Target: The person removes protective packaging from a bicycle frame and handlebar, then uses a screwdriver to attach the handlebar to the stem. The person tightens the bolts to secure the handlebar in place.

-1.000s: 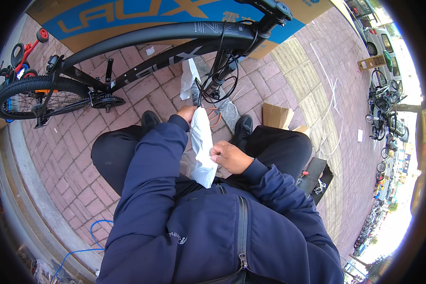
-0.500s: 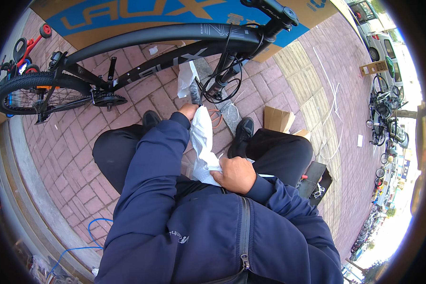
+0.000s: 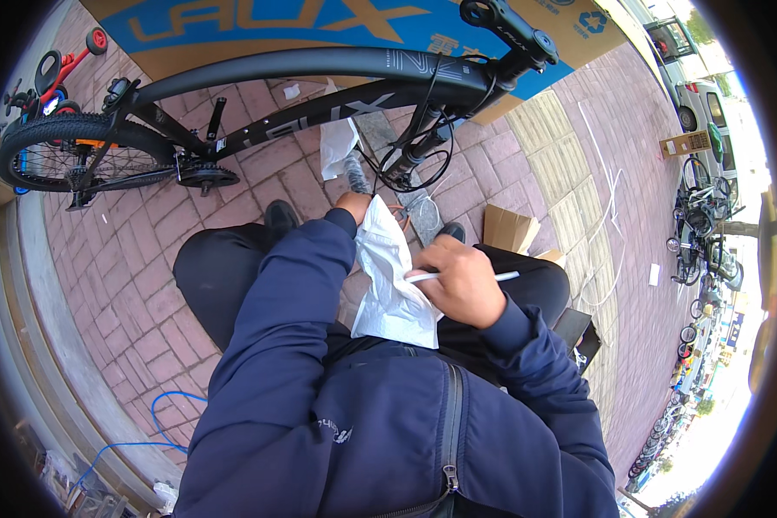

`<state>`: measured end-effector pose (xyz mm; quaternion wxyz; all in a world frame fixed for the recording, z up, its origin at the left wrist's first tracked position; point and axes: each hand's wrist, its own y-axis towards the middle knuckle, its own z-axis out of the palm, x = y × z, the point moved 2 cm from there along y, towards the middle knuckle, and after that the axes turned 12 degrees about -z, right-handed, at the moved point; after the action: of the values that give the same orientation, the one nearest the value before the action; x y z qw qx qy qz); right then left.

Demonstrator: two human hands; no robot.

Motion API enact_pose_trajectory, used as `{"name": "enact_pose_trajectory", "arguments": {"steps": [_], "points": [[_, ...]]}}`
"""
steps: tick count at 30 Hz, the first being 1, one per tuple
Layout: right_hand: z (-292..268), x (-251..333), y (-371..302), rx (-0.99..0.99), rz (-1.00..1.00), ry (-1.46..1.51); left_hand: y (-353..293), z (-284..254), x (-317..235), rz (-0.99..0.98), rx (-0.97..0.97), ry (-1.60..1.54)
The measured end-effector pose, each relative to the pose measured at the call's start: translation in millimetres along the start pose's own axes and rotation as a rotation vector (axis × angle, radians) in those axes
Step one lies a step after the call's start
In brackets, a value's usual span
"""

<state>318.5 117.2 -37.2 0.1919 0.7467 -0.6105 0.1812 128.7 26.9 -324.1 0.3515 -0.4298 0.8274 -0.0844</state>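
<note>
A crumpled white wrapping sheet [image 3: 393, 293] hangs between my hands in front of my jacket. My left hand [image 3: 352, 205] is closed at its upper end, round a dark tube [image 3: 356, 177] covered in clear plastic; the fingers are partly hidden. To the right of the sheet, my right hand [image 3: 462, 278] is closed on a thin white stick [image 3: 507, 276], which pokes out on both sides of the fist. Its fingertips are next to the sheet's edge, and whether they pinch it I cannot tell. Just beyond stands a black bicycle frame [image 3: 319, 116] with dangling cables and no front wheel.
A large blue and brown carton [image 3: 259, 26] stands behind the bicycle. An opened cardboard piece [image 3: 508, 229] lies by my right leg, and a dark box [image 3: 574, 332] beside my knee. White strapping [image 3: 611, 198] and a blue cord [image 3: 160, 423] lie on the paving.
My right hand has moved up and away from the lower end of the white sheet. The sheet now hangs wider, and the white stick shows clearly. My left hand stays at the top.
</note>
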Motion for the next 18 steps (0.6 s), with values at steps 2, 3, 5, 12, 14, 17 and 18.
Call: {"name": "enact_pose_trajectory", "arguments": {"steps": [2, 3, 5, 12, 14, 17, 18], "points": [[24, 3, 32, -0.058, -0.185, 0.009, 0, -3, -2, -0.011, 0.078, -0.019], [39, 0, 48, 0.046, -0.244, -0.017, -1, -4, -3, -0.003, 0.095, -0.028], [69, -4, 70, 0.297, -0.122, -0.231, -3, -6, -2, 0.001, 0.118, 0.029], [104, -24, 85, 0.465, -0.051, -0.3, 2, 3, 5, 0.046, 0.186, 0.009], [103, -35, 92, 0.486, -0.021, -0.211, 10, 12, 10, 0.019, 0.17, -0.096], [80, -44, 98, 0.101, -0.29, 0.045, 19, 22, 15, 0.01, 0.149, -0.139], [66, -45, 94, -0.096, -0.432, 0.152, 21, 24, 13, 0.003, 0.143, -0.138]]}}
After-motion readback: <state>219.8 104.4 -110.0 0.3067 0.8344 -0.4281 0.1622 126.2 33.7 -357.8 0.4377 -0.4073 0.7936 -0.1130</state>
